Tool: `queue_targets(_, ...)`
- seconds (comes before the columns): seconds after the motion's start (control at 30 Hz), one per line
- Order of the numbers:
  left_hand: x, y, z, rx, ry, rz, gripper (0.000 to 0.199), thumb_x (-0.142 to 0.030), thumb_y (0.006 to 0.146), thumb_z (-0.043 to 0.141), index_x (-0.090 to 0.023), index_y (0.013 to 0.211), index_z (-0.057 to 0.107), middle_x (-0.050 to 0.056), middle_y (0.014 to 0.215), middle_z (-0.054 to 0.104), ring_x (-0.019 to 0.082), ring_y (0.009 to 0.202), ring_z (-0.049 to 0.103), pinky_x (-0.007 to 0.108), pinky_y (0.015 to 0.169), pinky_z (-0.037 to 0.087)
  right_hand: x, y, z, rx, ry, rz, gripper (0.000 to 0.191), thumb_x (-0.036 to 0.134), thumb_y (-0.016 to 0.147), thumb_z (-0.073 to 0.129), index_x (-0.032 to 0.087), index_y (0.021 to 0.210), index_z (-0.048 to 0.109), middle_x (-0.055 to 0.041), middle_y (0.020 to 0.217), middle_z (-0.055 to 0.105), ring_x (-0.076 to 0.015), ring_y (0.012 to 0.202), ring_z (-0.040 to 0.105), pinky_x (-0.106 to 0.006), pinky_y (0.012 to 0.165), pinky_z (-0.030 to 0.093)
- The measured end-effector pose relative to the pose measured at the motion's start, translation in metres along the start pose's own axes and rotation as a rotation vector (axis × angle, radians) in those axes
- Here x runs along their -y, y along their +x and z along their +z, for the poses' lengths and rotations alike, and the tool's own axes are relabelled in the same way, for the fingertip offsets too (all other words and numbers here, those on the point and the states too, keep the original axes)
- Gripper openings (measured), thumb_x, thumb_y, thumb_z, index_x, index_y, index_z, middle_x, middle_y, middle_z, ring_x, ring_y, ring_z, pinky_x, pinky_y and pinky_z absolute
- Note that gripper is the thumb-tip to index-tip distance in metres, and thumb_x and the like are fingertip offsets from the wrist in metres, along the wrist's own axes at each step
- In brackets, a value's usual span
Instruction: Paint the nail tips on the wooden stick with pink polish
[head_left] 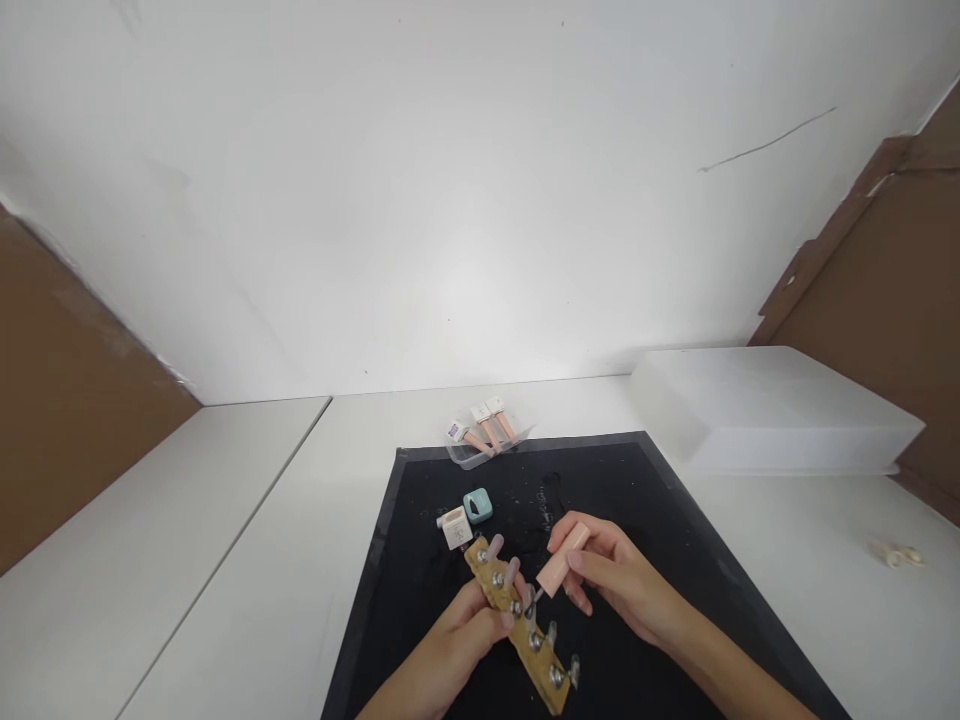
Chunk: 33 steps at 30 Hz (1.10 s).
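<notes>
My left hand (471, 632) grips a tan bar (541, 668) that slants over the black mat. Along the bar sit several round metal studs with nail tips on them; the upper ones look pale pink, the lower ones clear. Pinched in my right hand (611, 572) is the pink handle of a nail polish brush (564, 560). Its brush end points down-left at a nail tip (531, 598) near the bar's middle, and seems to touch it. Just beyond the bar stand a white square polish bottle (454, 527) and a small teal container (478, 505) with a dark opening.
At the mat's far edge, a clear plastic tray (469, 461) holds several white bottles with pink handles. A white box (780, 410) stands at the back right. Small beige pieces (896, 553) lie on the white table at right. The black mat (600, 480) covers the middle.
</notes>
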<state>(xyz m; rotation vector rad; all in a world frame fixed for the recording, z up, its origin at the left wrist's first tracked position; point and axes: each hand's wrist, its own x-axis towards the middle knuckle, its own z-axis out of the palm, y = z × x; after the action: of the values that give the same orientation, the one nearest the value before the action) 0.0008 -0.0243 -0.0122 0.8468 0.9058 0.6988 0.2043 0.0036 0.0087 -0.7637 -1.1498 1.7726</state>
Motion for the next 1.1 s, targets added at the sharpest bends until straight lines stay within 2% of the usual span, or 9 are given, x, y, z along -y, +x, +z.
queue_targets(0.27, 0.0, -0.002, -0.002, 0.036, -0.032, 0.012, 0.039, -0.034, 0.07, 0.065, -0.019, 0.106, 0.062, 0.01, 0.137, 0.041, 0.032, 0.136, 0.011, 0.046, 0.107, 0.014, -0.001, -0.001, -0.001, 0.059, 0.093, -0.007, 0.031, 0.043, 0.071, 0.07, 0.014, 0.077, 0.06, -0.0002, 0.057, 0.058, -0.0093, 0.046, 0.048, -0.02, 0.041, 0.036)
queue_targets(0.4, -0.001, -0.003, 0.001, 0.041, -0.065, -0.003, 0.039, -0.034, 0.067, 0.067, -0.019, 0.103, 0.063, 0.01, 0.136, 0.042, 0.031, 0.136, 0.009, 0.045, 0.107, 0.015, -0.005, 0.001, 0.0, 0.047, 0.068, -0.017, 0.034, 0.046, 0.072, 0.068, 0.013, 0.076, 0.059, -0.0005, 0.056, 0.059, -0.0085, 0.044, 0.048, -0.019, 0.039, 0.036)
queue_targets(0.57, -0.003, -0.004, 0.003, 0.037, -0.074, -0.004, 0.044, -0.041, 0.061, 0.071, -0.02, 0.1, 0.064, 0.01, 0.133, 0.044, 0.03, 0.136, 0.008, 0.043, 0.106, 0.018, -0.008, 0.001, -0.002, 0.078, -0.023, -0.036, 0.027, 0.04, 0.074, 0.068, 0.014, 0.077, 0.06, -0.001, 0.061, 0.061, -0.008, 0.045, 0.049, -0.019, 0.04, 0.036)
queue_targets(0.63, -0.004, -0.004, 0.004, 0.024, -0.076, -0.017, 0.045, -0.042, 0.059, 0.073, -0.02, 0.097, 0.065, 0.01, 0.128, 0.048, 0.033, 0.133, 0.015, 0.043, 0.104, 0.02, -0.007, 0.0, -0.004, 0.101, -0.063, -0.061, 0.023, 0.037, 0.076, 0.067, 0.015, 0.079, 0.061, -0.0016, 0.065, 0.061, -0.0086, 0.048, 0.051, -0.019, 0.042, 0.037)
queue_targets(0.7, -0.005, -0.004, 0.005, 0.016, -0.093, -0.028, 0.045, -0.042, 0.057, 0.075, -0.02, 0.094, 0.066, 0.009, 0.119, 0.053, 0.034, 0.126, 0.03, 0.044, 0.101, 0.023, -0.004, -0.001, -0.006, 0.117, -0.117, -0.087, 0.018, 0.033, 0.078, 0.065, 0.016, 0.081, 0.063, -0.0015, 0.069, 0.06, -0.0093, 0.052, 0.053, -0.019, 0.044, 0.038)
queue_targets(0.8, -0.005, -0.004, 0.007, 0.024, -0.131, -0.013, 0.043, -0.042, 0.055, 0.077, -0.02, 0.091, 0.066, 0.007, 0.101, 0.059, 0.03, 0.109, 0.046, 0.043, 0.098, 0.028, 0.001, -0.002, -0.006, 0.139, -0.214, -0.158, 0.009, 0.027, 0.08, 0.063, 0.018, 0.082, 0.065, -0.0014, 0.074, 0.058, -0.0101, 0.056, 0.053, -0.021, 0.047, 0.039)
queue_targets(0.87, -0.004, -0.003, 0.008, 0.017, -0.169, -0.002, 0.044, -0.04, 0.054, 0.078, -0.02, 0.092, 0.067, 0.005, 0.096, 0.059, 0.026, 0.102, 0.05, 0.042, 0.095, 0.03, 0.004, -0.004, -0.005, 0.145, -0.284, -0.239, 0.005, 0.02, 0.081, 0.061, 0.02, 0.083, 0.066, -0.0016, 0.076, 0.058, -0.0111, 0.06, 0.053, -0.023, 0.051, 0.04)
queue_targets(0.97, -0.005, -0.003, 0.01, -0.006, -0.231, 0.003, 0.046, -0.036, 0.053, 0.081, -0.023, 0.094, 0.066, 0.003, 0.095, 0.06, 0.022, 0.095, 0.052, 0.039, 0.093, 0.033, 0.008, -0.006, -0.003, 0.135, -0.384, -0.365, 0.015, 0.01, 0.081, 0.058, 0.022, 0.086, 0.066, -0.0022, 0.078, 0.058, -0.0141, 0.068, 0.055, -0.026, 0.057, 0.041)
queue_targets(1.1, -0.01, -0.004, 0.013, 0.046, -0.262, 0.033, 0.039, -0.035, 0.058, 0.079, -0.022, 0.092, 0.067, 0.003, 0.088, 0.062, 0.018, 0.087, 0.056, 0.038, 0.089, 0.037, 0.013, -0.006, 0.0, 0.121, -0.495, -0.475, 0.025, 0.002, 0.078, 0.055, 0.023, 0.086, 0.066, -0.0037, 0.08, 0.062, -0.0158, 0.07, 0.058, -0.027, 0.057, 0.042)
